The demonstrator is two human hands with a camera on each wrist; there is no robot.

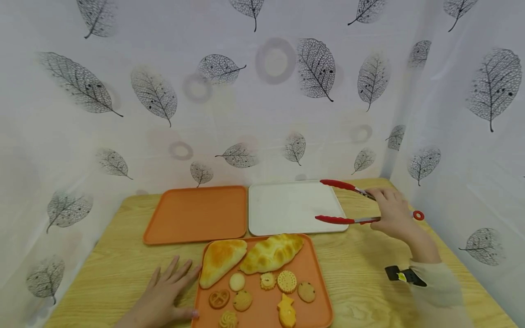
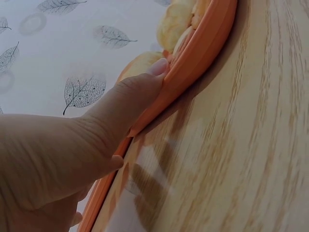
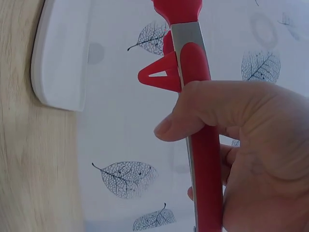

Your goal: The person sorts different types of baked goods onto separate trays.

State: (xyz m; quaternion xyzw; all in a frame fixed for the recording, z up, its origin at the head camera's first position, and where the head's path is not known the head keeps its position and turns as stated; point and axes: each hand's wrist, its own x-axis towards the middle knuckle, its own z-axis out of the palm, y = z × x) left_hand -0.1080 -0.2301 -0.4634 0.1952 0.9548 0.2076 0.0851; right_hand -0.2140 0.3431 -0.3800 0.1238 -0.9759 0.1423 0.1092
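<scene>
My right hand [image 1: 391, 212] grips a pair of red-tipped metal tongs [image 1: 336, 220], their two arms spread wide above the right end of the white tray [image 1: 287, 207]. In the right wrist view the thumb lies over the red handle grip [image 3: 207, 174]. The tongs hold nothing. My left hand [image 1: 162, 296] has its fingers spread beside the near orange tray [image 1: 321, 284], its thumb resting on the rim. On that tray lie a triangular bread [image 1: 223, 259], a long bumpy loaf [image 1: 272, 253], a pretzel cookie [image 1: 219, 299], a fish-shaped cookie [image 1: 286, 312] and several round cookies.
Another orange tray [image 1: 197, 214] lies bare at the back left, beside the white one. All stand on a wood-grain table [image 1: 361, 282]. A pale curtain [image 1: 254, 118] with leaf prints hangs behind and along both sides.
</scene>
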